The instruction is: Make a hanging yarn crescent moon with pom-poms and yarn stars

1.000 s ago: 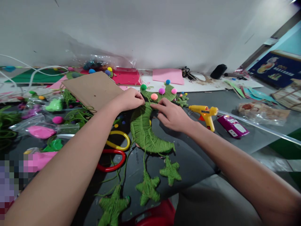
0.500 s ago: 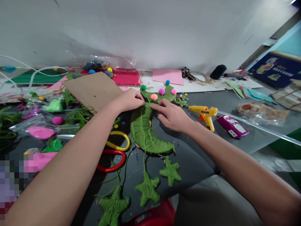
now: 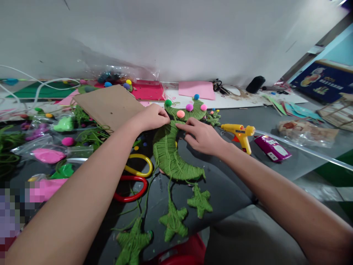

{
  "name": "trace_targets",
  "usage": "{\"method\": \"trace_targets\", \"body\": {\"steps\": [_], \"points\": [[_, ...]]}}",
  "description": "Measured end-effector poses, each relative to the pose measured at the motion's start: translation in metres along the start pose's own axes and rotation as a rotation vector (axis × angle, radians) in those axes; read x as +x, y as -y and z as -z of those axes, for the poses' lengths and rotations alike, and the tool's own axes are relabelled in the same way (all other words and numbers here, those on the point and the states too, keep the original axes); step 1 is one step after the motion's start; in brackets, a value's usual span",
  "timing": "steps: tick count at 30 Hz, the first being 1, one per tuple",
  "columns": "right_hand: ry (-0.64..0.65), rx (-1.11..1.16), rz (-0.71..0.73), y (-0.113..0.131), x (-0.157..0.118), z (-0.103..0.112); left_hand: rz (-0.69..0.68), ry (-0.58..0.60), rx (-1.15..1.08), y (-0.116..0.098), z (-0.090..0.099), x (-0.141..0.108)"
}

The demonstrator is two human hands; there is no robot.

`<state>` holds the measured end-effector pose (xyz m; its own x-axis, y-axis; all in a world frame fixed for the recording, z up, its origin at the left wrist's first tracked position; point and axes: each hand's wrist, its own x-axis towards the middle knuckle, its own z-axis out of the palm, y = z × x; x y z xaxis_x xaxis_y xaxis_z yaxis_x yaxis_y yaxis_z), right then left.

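A green yarn-wrapped crescent moon (image 3: 167,156) lies on the dark tabletop. My left hand (image 3: 154,116) is closed at its upper left edge, fingertips pinched against the yarn; what lies under them is partly hidden. From the other side, my right hand (image 3: 202,135) rests its outstretched index finger on the upper part of the moon, the other fingers loosely bent and apart. Coloured pom-poms, among them an orange pom-pom (image 3: 180,114), sit on a green wrapped piece just beyond the hands. Below the moon, yarn strands lead toward green yarn stars, including a middle star (image 3: 173,222).
Scissors with a yellow handle (image 3: 151,167) and a red handle lie beside my left forearm. On the right are a yellow glue gun (image 3: 239,134) and a purple packet (image 3: 272,148). Brown cardboard (image 3: 113,105), bagged clay-like lumps and loose yarn crowd the left.
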<state>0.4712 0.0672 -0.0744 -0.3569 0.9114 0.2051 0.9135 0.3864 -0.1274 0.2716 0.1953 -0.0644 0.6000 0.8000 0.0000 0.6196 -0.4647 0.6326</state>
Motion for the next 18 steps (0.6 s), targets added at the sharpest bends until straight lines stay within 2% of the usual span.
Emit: {"method": "trace_targets", "body": {"steps": [10, 18], "points": [[-0.065, 0.072, -0.052, 0.0010, -0.0004, 0.0028, -0.004, -0.003, 0.004, 0.0043, -0.0009, 0.0033], [0.022, 0.031, -0.008, 0.0013, 0.0002, 0.0018, -0.001, 0.003, 0.005, 0.0000, 0.0003, -0.0003]]}}
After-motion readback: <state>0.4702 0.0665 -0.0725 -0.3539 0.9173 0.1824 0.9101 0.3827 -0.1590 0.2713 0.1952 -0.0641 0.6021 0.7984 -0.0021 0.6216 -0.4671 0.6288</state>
